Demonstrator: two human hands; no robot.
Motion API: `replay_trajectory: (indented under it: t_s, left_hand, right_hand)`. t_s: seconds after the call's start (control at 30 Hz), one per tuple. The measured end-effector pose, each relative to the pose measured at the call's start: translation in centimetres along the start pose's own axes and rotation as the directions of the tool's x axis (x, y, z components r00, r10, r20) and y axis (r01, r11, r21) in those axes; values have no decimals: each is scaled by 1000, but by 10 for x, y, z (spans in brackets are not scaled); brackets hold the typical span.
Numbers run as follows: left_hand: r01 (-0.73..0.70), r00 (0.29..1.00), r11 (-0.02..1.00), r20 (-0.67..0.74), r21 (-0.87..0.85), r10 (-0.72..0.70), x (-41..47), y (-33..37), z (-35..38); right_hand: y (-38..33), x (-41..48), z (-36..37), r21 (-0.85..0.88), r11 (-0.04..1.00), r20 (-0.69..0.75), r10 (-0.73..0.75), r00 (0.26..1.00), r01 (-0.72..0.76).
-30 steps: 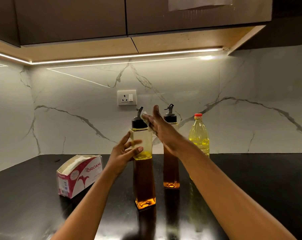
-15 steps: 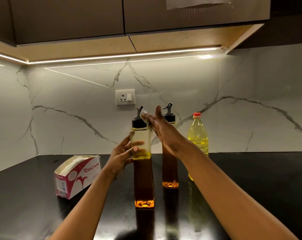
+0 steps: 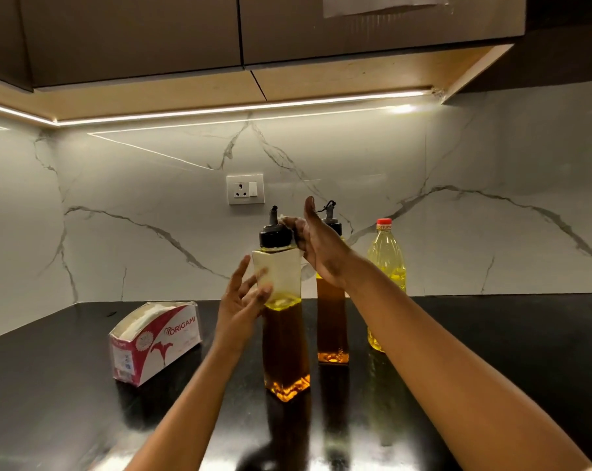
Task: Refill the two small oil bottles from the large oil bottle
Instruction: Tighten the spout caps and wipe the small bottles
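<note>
Two tall square small oil bottles with black spout caps stand on the black counter, the near one (image 3: 284, 334) in front of the far one (image 3: 332, 321). Both hold dark amber oil. The large oil bottle (image 3: 386, 266), yellow with a red cap, stands behind them on the right. My right hand (image 3: 318, 246) presses a white tissue (image 3: 282, 219) against the near bottle's cap and partly hides the far bottle's top. My left hand (image 3: 243, 300) is at the near bottle's left side with its fingers spread. Only one fingertip rests on the glass.
An open tissue box (image 3: 152, 341) sits on the counter (image 3: 67, 385) to the left of the bottles. The marble backsplash with a wall socket (image 3: 245, 189) is close behind. Dark wall cabinets hang overhead.
My left hand has loosened from gripping the near bottle and its fingers are now splayed. My right hand stays at the cap with the tissue.
</note>
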State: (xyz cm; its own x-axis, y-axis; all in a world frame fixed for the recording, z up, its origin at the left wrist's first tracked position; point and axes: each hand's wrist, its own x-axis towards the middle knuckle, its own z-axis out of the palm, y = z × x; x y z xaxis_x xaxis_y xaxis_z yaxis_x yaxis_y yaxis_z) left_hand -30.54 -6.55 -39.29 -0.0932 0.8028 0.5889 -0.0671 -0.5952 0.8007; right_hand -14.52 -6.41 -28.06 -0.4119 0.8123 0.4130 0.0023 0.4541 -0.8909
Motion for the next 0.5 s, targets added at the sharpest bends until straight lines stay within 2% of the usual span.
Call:
replay_trajectory:
  t_s: [0.07, 0.13, 0.3, 0.4, 0.5]
  left_hand:
    - [-22, 1000, 983, 24, 184, 18, -4, -4, 11]
    - [-23, 999, 970, 44, 244, 12, -5, -7, 15]
    - [-20, 995, 990, 101, 141, 6, 1, -8, 10]
    - [16, 992, 997, 123, 76, -25, 3, -7, 6]
    - [36, 986, 997, 161, 64, -46, 5, -5, 4]
  right_hand:
    - [-4, -8, 0, -29, 999, -9, -14, 1000, 14]
    - [-6, -18, 3, -97, 995, -22, -33, 999, 30]
    - [-8, -12, 9, -214, 977, -37, -10, 999, 2]
    - [-9, 6, 5, -149, 986, 1, 80, 997, -79]
    - [-3, 8, -6, -58, 998, 17, 32, 999, -31]
